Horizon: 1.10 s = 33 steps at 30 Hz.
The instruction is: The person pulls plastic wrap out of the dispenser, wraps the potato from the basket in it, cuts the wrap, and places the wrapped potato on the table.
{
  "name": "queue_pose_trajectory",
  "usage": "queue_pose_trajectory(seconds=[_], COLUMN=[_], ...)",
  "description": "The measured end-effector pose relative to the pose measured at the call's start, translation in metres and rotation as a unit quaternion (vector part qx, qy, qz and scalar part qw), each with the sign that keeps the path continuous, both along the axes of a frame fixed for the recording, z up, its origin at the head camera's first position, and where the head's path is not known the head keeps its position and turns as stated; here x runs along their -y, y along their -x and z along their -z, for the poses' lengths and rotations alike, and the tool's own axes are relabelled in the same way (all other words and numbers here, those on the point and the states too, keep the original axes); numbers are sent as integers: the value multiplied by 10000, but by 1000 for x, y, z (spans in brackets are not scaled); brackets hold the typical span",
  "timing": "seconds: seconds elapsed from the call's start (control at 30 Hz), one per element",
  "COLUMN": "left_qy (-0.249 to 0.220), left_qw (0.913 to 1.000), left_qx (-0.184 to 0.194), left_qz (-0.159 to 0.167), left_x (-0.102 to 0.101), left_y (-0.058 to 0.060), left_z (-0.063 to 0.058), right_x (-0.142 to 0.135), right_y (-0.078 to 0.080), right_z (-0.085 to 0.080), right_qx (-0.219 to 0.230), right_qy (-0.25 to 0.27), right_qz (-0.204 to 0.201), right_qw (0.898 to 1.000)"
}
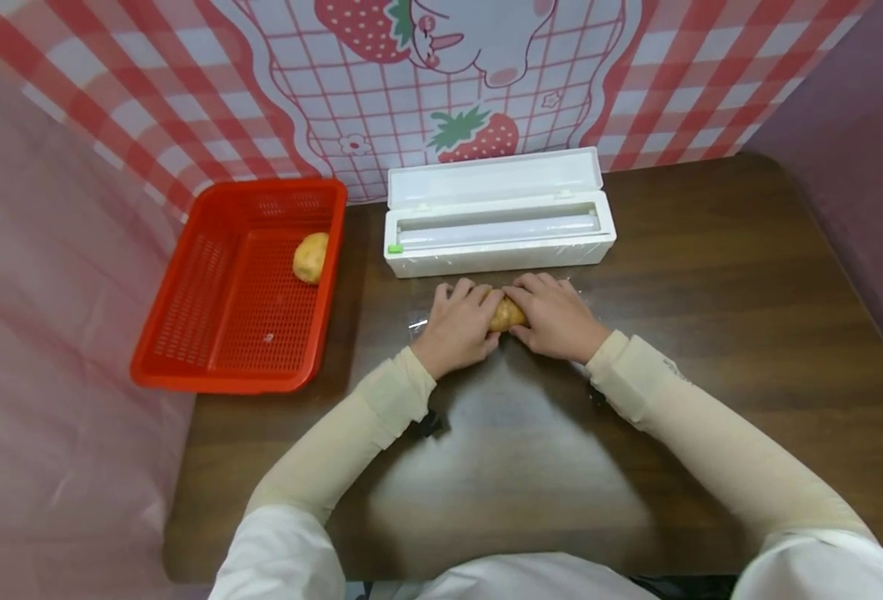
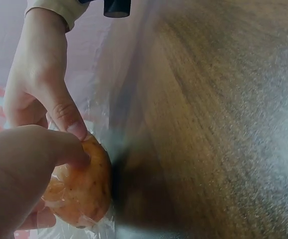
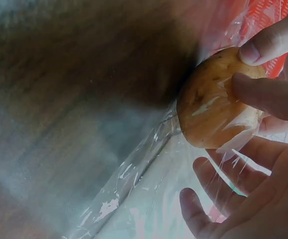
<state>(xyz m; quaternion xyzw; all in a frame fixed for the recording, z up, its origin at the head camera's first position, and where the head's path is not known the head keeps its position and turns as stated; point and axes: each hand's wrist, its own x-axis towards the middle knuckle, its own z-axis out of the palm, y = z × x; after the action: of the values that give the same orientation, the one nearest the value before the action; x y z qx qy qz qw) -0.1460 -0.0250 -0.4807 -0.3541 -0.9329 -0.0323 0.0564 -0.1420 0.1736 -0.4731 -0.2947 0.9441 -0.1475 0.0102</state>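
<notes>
Between both hands a yellow-brown potato [image 1: 507, 315] lies low over the table, partly covered by clear cling film [image 3: 134, 184]. My left hand [image 1: 460, 327] holds its left side, thumb on the near face and fingers over the far side. From the right, my right hand [image 1: 557, 317] grips it too, its thumb pressing the skin through the film in the right wrist view. Several right fingers [image 3: 218, 184] spread behind the film there. The left wrist view shows the potato [image 2: 91, 184] with wrinkled film clinging to its lower end.
Just beyond the hands stands a white cling film box [image 1: 501, 258], lid raised, a roll [image 1: 497, 231] inside. To the left, a red plastic basket [image 1: 312, 354] contains another potato [image 1: 310, 258]. A strawberry-print cloth [image 1: 479, 100] hangs behind the brown wooden table [image 1: 749, 333].
</notes>
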Motion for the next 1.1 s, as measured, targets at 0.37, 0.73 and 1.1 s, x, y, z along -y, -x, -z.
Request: queue_pose_trajectory(seconds=[0.37,0.73,1.1], left_qy=[0,-84,-143], left_qw=[9997,9979,9937], left_qx=[202,596,840], left_qz=[-125,-251,-723], left_x=[3,7,40], left_y=[6,10,24], left_z=[-3,-7,-36], right_x=[3,2,1], right_y=[9,13,19], right_z=[-5,-8,-29], right_qx=[130,280,207], right_qy=[-59,-95,-424], right_qz=[41,127,-357], right_qw=[9999,9995,9982])
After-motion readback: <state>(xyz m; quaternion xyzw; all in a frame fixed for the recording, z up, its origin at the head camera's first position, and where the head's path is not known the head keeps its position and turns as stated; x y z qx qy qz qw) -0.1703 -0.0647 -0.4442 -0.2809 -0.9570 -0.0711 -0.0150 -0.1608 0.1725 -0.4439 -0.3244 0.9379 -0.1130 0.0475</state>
